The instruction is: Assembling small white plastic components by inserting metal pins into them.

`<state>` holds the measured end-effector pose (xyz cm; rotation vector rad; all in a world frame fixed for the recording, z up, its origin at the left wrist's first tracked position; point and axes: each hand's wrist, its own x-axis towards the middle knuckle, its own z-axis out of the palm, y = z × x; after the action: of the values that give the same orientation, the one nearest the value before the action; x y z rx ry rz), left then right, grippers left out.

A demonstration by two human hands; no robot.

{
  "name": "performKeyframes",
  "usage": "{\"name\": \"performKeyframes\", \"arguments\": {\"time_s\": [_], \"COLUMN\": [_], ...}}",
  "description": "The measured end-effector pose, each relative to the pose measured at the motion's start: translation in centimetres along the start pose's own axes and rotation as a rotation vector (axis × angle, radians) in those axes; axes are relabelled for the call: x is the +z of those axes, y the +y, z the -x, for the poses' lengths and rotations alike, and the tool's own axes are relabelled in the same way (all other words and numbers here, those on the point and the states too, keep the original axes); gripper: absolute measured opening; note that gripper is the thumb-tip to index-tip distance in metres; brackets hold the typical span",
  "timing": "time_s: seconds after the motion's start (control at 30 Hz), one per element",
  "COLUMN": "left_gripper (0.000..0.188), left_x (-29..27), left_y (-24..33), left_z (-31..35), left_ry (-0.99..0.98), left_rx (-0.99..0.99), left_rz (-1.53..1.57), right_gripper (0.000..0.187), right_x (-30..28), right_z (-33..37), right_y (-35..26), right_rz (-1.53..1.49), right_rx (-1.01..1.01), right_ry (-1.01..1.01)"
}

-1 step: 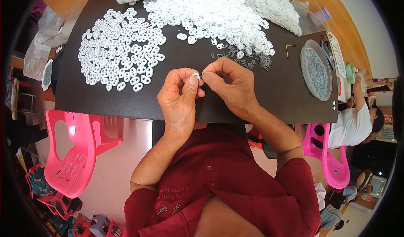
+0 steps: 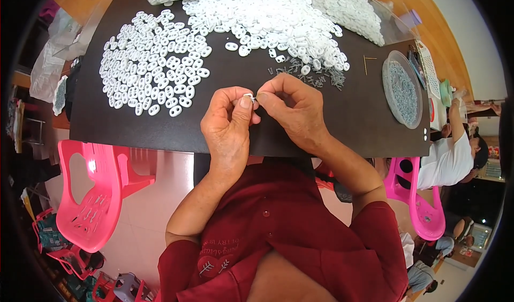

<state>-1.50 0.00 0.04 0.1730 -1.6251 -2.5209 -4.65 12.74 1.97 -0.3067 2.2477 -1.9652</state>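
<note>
Loads to go imo, white heap and grey pins waiting: left hand pinches a white piece, right hand pinches tight beside it, contents unclear.

We're above a dark counter, edges bowing toward the rim, and there on our left stands a pink chair, light glinting off its back! Over to our right, a magenta chair. Below us spreads a pale floor; lower left, a grey seat; upper right, orange wood beside a whitish wall.
</note>
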Motion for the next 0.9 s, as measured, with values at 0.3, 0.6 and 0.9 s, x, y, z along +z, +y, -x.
{"name": "performKeyframes", "arguments": {"time_s": [0.3, 0.6, 0.9], "left_gripper": [0.006, 0.011, 0.012], "left_x": [0.3, 0.0, -0.3], "left_y": [-1.2, -0.8, -0.7], "left_z": [0.3, 0.1, 0.0], "left_ry": [0.014, 0.046, 0.017], "left_rx": [0.099, -0.028, -0.013], "left_rz": [-0.079, 0.118, 0.105], "right_gripper": [0.004, 0.005, 0.008], "right_x": [0.9, 0.9, -0.2], "right_z": [0.3, 0.3, -0.2], "right_y": [0.2, 0.6, -0.4], "right_rz": [-0.114, -0.173, -0.008], "right_rx": [0.036, -0.03, 0.008], "right_ry": [0.01, 0.026, -0.043]}}
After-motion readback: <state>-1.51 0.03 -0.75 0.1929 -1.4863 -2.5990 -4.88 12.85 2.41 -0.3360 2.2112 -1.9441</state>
